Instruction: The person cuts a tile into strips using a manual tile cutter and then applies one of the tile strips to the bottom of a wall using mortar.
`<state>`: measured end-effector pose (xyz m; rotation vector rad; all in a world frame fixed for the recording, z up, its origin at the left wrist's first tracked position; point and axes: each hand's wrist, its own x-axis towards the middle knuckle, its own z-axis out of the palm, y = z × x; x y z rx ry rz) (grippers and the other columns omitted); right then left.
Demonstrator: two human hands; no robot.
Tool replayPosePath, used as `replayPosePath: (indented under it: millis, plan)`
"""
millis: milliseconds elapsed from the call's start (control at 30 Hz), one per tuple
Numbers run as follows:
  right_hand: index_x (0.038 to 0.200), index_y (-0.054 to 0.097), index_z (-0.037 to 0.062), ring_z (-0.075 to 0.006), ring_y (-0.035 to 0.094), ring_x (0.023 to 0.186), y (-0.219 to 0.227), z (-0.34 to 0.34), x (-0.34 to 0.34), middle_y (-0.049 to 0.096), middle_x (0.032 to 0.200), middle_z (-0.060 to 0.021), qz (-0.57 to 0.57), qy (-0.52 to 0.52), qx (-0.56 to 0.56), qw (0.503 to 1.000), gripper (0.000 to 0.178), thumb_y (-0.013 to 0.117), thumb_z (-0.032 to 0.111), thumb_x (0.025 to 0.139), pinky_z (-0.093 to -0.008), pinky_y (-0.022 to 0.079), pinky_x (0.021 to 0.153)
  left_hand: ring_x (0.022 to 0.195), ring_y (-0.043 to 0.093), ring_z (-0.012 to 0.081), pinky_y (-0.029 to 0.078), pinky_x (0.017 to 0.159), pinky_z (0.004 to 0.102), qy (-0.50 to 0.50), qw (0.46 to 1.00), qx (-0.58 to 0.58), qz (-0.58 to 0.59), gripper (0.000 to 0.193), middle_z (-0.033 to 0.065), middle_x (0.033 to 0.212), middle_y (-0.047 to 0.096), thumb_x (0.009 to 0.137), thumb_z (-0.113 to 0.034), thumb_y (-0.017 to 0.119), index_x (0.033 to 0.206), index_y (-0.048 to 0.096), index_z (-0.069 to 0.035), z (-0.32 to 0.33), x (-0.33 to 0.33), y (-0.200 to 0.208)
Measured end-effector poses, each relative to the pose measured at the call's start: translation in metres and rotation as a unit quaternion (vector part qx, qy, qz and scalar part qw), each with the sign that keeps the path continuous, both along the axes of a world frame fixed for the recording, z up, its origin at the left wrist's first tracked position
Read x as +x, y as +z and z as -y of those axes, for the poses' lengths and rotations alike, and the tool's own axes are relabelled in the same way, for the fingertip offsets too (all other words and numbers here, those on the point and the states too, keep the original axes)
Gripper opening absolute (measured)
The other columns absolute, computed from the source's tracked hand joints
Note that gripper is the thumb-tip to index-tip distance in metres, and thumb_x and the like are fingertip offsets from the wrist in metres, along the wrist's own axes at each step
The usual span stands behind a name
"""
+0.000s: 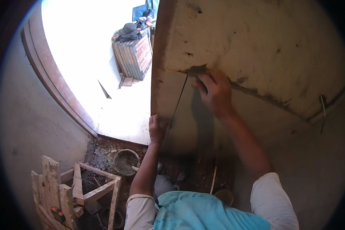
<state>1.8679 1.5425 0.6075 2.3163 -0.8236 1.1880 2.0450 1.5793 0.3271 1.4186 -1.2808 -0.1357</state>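
Observation:
In front of me is a pale wall (257, 42) with smooth tile-like panels on its lower part. A narrow pale tile piece (171, 90) stands at the wall's edge beside the doorway, with a thin dark gap between it and the wider tile (218, 126). My left hand (157, 129) is closed around the narrow piece's low outer side, thumb on its front. Higher up, my right hand (217, 92) has its fingers bent against the wall near the tile's top edge, beside dark mortar (197, 69). Whatever its fingertips may pinch is hidden.
A bright doorway opens at the left, with stacked boxes (136, 53) outside topped by a dark bag (127, 31). Low on the left stand a wooden frame (99, 191) and a bucket (126, 161) among rubble. A thin strip (323, 109) hangs at the right.

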Motion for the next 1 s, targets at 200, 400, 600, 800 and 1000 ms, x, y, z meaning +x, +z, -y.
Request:
replayPosePath:
  millis: [200, 400, 600, 800, 1000]
  plan:
    - [0.091, 0.066, 0.0058, -0.0311, 0.057, 0.083, -0.005, 0.001, 0.004, 0.059, 0.090, -0.0096, 0.021, 0.010, -0.022, 0.999, 0.025, 0.078, 0.009, 0.069, -0.0424, 0.045, 0.074, 0.091, 0.059, 0.0358, 0.051, 0.075, 0.0420, 0.033, 0.998, -0.041, 0.020, 0.047, 0.0164, 0.100, 0.056, 0.071, -0.012, 0.080, 0.108, 0.052, -0.002, 0.002, -0.004, -0.003]
    - [0.098, 0.069, 0.0062, -0.0307, 0.058, 0.085, 0.004, -0.009, 0.029, 0.060, 0.092, -0.0102, -0.030, 0.030, -0.022, 0.999, 0.031, 0.078, 0.011, 0.068, -0.0433, 0.044, 0.077, 0.096, 0.057, 0.0388, 0.050, 0.081, 0.0445, 0.067, 0.996, -0.044, 0.026, 0.051, 0.0184, 0.104, 0.057, 0.071, -0.016, 0.081, 0.112, 0.052, -0.002, 0.000, -0.009, -0.006]
    - [0.097, 0.069, 0.0081, -0.0301, 0.059, 0.087, -0.003, 0.008, 0.042, 0.061, 0.095, -0.0093, -0.045, 0.013, -0.055, 0.997, 0.031, 0.081, 0.016, 0.069, -0.0442, 0.044, 0.078, 0.105, 0.054, 0.0390, 0.048, 0.088, 0.0450, 0.077, 0.994, -0.060, -0.038, 0.054, 0.0187, 0.113, 0.055, 0.072, -0.017, 0.080, 0.117, 0.054, -0.003, -0.004, -0.019, -0.008]
    - [0.090, 0.068, 0.0081, -0.0309, 0.059, 0.087, -0.006, 0.015, 0.043, 0.063, 0.097, -0.0097, -0.073, 0.025, -0.106, 0.991, 0.024, 0.082, 0.013, 0.071, -0.0431, 0.045, 0.077, 0.102, 0.056, 0.0353, 0.048, 0.087, 0.0421, 0.129, 0.985, -0.074, -0.090, 0.056, 0.0171, 0.111, 0.056, 0.069, -0.011, 0.082, 0.119, 0.058, -0.002, -0.012, -0.031, -0.004]
    - [0.090, 0.068, 0.0027, -0.0293, 0.058, 0.089, -0.009, 0.005, 0.052, 0.062, 0.097, -0.0118, -0.052, 0.000, -0.065, 0.997, 0.021, 0.081, 0.006, 0.073, -0.0395, 0.048, 0.074, 0.105, 0.054, 0.0329, 0.047, 0.090, 0.0419, 0.121, 0.978, -0.066, -0.158, 0.057, 0.0146, 0.113, 0.054, 0.070, -0.010, 0.080, 0.123, 0.060, -0.003, -0.015, -0.035, 0.001]
